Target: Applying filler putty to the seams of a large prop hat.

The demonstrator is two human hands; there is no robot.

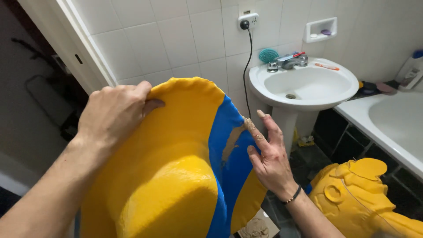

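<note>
A large glossy yellow hat-shaped moulding [176, 176] with a blue band and wavy brim fills the foreground before the white pedestal sink [304, 86], whose basin lies bare. The left hand [114, 117] has its grip closed on the brim's edge. The right hand [269, 154], fingers spread open, lies flat against the band by a chipped beige patch [232, 141].

Even indoor light, soft glare on white tiles [176, 39], dark doorway [31, 88] left, sharp focus, slight edge distortion

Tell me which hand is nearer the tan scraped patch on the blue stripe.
Right. The right hand has its fingertips at the tan scraped patch; the left hand grips the yellow rim, well away from it.
</note>
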